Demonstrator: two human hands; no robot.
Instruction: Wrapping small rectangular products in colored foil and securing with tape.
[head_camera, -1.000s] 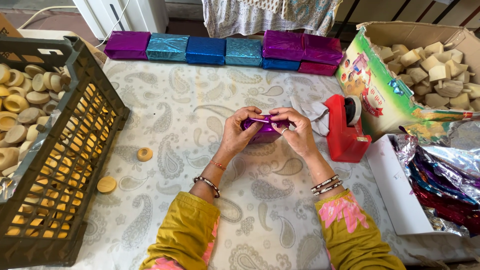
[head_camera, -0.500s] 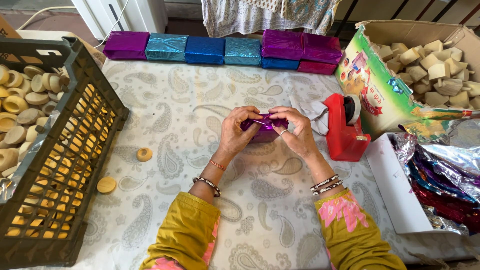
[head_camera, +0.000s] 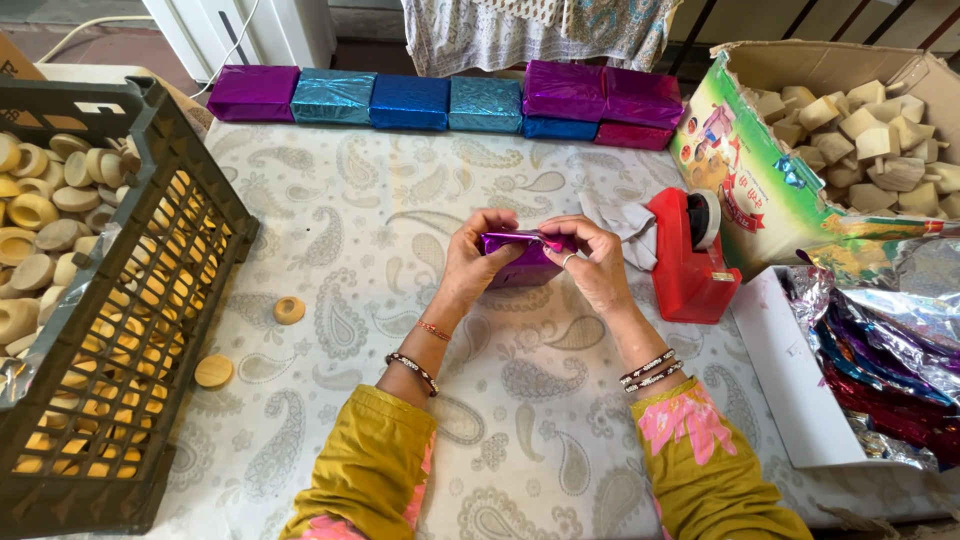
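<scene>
Paisley tablecloth (head_camera: 330, 250). Left hand (head_camera: 478, 262), right hand (head_camera: 592, 262) both clamped on purple foil packet (head_camera: 522, 258), folding wrap; tape dispenser (head_camera: 690, 250) probably needed next.

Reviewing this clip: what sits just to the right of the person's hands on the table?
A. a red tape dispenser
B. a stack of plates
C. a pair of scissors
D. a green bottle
A. A red tape dispenser stands on the patterned tablecloth close beside the right hand, which together with the left hand holds a purple foil-wrapped block.
</scene>
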